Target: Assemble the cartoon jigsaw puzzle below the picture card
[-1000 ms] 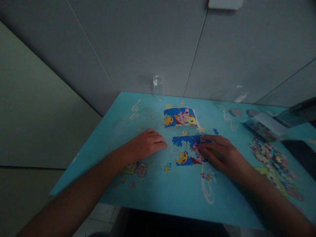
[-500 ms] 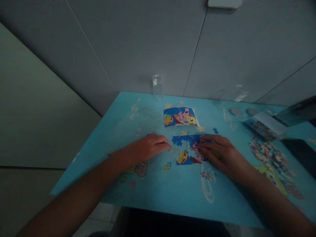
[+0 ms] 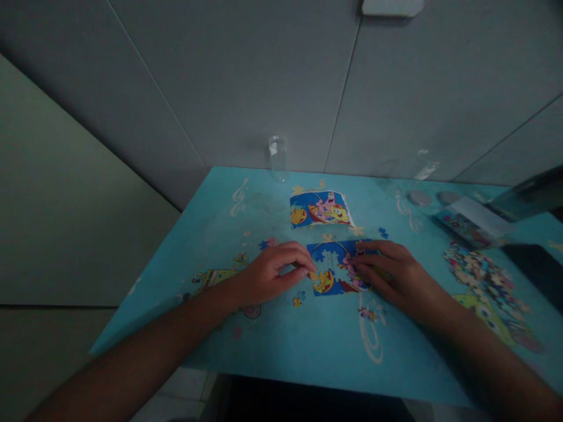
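A partly assembled jigsaw puzzle (image 3: 342, 287), blue with yellow and pink cartoon figures, lies in front of me with a gap in its middle. At its left edge, the thumb and fingers of my left hand (image 3: 281, 269) are pinched together on a small yellowish puzzle piece (image 3: 312, 275). My right hand (image 3: 391, 272) rests over the puzzle's right side, fingers stretched and slightly apart, hiding that part. Behind the puzzle lies a picture sheet (image 3: 320, 209) with the same scene. Loose pieces (image 3: 299, 299) lie near the front left, with another small cluster (image 3: 368, 315) in front.
A pile of puzzle pieces (image 3: 484, 275) lies on the right of the turquoise table (image 3: 272, 346), beside a dark flat object (image 3: 534, 272). A clear jar (image 3: 278, 158) stands by the wall. Round lids (image 3: 420, 198) and a picture box (image 3: 472, 223) are at the back right.
My left hand has moved right, up to the puzzle's left edge, uncovering loose pieces behind it. The right hand stays in place on the puzzle.
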A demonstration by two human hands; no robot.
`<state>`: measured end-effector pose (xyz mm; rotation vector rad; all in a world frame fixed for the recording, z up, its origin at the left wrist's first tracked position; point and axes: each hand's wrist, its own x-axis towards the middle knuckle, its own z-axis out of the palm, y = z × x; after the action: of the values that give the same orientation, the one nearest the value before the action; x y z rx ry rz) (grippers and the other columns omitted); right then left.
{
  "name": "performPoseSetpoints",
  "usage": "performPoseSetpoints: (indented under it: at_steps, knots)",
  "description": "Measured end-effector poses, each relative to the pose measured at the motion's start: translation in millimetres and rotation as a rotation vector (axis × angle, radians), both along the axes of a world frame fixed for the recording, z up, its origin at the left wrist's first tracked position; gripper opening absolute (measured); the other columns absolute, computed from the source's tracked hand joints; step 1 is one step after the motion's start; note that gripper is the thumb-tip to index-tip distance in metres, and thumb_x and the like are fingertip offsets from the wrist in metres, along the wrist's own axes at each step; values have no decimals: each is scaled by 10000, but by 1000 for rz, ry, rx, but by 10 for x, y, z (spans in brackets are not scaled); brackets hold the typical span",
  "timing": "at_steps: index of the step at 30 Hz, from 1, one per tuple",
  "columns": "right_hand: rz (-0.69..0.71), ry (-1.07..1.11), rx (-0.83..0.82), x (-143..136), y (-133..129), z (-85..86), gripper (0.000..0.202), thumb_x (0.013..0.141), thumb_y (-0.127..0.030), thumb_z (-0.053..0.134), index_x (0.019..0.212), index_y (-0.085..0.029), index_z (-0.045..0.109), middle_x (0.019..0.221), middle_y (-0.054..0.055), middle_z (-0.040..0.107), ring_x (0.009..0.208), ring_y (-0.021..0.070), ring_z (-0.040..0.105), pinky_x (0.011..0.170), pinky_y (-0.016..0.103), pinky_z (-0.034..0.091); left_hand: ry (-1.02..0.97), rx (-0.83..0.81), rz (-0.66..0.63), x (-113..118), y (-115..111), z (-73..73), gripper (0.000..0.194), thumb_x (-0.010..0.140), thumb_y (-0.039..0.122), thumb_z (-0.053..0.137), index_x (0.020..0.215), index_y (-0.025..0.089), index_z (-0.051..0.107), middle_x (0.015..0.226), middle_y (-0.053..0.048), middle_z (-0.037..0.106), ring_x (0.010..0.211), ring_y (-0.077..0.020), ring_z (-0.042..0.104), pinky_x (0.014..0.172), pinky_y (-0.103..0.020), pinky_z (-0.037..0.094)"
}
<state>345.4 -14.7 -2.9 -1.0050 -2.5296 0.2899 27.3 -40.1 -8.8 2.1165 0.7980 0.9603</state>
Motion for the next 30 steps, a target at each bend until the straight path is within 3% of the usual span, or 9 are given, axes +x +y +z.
performPoseSetpoints:
  at_steps: [7, 13, 19, 30]
  knots:
    - [12, 6, -6, 6, -2, 5, 254, 1003, -266, 573, 1208, -274, 723, 1273, 95, 684, 1183, 296, 650, 985, 518, 549, -31, -43, 59, 46, -35, 7, 94, 961, 178, 626, 1022, 163, 696, 952, -44, 716, 873, -127, 676, 820, -264, 528]
    - [20, -15, -19, 9, -2, -2, 245, 1013, -270, 564, 1208, -264, 713, 1294, 96, 667, 1200, 283, 636, 998, 502, 536, 25, -64, 42, 64, -15, -71, 96, 982, 202, 618, 1034, 178, 696, 984, -43, 726, 916, -141, 683, 860, -283, 533]
    - [22, -28, -16, 2, -25, -13, 249, 1013, -274, 574, 1226, -269, 704, 1301, 91, 662, 1220, 278, 621, 1015, 499, 520, 144, -24, 103, 179, 30, -108, 72, 973, 176, 642, 1017, 178, 699, 974, -31, 753, 896, -142, 706, 847, -270, 541]
    - [31, -40, 3, 9, -17, -37, 260, 1008, -293, 580, 1233, -272, 707, 1293, 92, 668, 1207, 285, 628, 1001, 507, 529, 202, 105, 27, 227, 36, -203, 133, 1008, 211, 610, 1105, 172, 691, 1047, -46, 745, 1004, -159, 686, 925, -307, 548]
